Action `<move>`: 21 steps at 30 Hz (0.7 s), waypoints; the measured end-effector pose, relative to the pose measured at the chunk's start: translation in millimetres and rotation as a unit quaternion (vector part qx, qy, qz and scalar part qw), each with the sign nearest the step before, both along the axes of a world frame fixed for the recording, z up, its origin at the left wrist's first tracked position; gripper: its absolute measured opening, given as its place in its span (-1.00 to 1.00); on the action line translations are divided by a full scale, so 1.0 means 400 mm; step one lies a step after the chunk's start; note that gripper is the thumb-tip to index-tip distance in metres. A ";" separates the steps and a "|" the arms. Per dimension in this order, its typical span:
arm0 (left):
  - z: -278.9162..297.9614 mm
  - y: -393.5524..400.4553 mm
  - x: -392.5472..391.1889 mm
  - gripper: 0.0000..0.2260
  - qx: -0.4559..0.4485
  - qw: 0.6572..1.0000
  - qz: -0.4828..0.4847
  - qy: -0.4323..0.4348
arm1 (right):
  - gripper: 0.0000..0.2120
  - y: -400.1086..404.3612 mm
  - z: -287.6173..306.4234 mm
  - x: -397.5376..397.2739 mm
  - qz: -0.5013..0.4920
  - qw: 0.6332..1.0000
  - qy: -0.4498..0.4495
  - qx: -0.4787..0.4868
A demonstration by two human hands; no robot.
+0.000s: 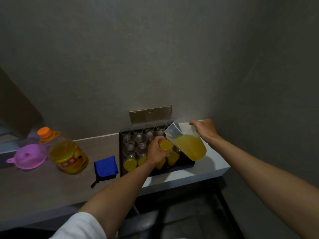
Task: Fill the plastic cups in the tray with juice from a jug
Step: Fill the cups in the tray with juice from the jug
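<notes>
- Purple plastic is seen in a funnel [27,156] lying well to the left of the tray [120,152], on the same grey counter [51,183].
- Between the funnel and the tray, a large juice bottle [69,155] with an orange cap and a red label is stood upright, partly filled with yellow liquid.
- Just beside the tray's left edge, a folded blue cloth [106,168] is laid flat, a dark strap trailing from its near corner.
- On the wall behind the tray, a brass-coloured socket plate [150,113] is mounted.
- The dark tray is packed with clear plastic cups: empty cups [142,141] are ranged across its far and left part, while filled cups [130,165] of yellow juice are lined along its near edge.
- Part of the near row is hidden by the left forearm.
- One filled cup [166,145] is gripped from the side by the left hand [156,152], over the middle of the tray.
- A clear jug [188,142], tilted with its spout toward that cup and roughly half full of juice, is held at its far rim by the right hand [204,129], above the tray's right side.
- Both bare forearms are stretched forward over the counter edge.
</notes>
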State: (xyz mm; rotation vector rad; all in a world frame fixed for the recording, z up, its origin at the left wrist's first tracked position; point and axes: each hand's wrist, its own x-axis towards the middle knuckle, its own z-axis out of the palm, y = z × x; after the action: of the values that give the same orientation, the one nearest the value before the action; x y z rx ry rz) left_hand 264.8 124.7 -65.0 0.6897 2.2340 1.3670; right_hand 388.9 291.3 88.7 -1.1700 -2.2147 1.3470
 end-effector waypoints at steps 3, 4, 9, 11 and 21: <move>-0.009 0.017 0.011 -0.35 0.001 1.000 -0.008 0.016 | -0.70 0.011 -0.001 0.015 -0.017 1.000 0.018 -0.017; -0.015 0.023 0.013 -0.33 -0.002 1.000 -0.010 0.024 | -0.69 0.015 -0.002 0.020 -0.024 0.999 0.023 -0.021; -0.009 0.052 0.040 -0.34 -0.012 0.999 -0.016 0.046 | -0.72 0.041 -0.010 0.042 -0.054 0.997 0.046 -0.036; -0.007 0.065 0.050 -0.36 -0.009 0.999 -0.017 0.048 | -0.71 0.054 -0.014 0.047 -0.066 0.996 0.052 -0.038; -0.019 0.130 0.081 -0.36 -0.021 0.998 -0.035 0.047 | -0.55 0.118 -0.047 0.059 -0.109 0.992 0.046 -0.045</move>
State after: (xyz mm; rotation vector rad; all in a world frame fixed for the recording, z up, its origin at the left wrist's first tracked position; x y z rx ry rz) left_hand 297.0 176.8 -72.6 0.8257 2.2809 1.2750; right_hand 412.4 338.3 70.1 -1.3100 -1.9173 1.3919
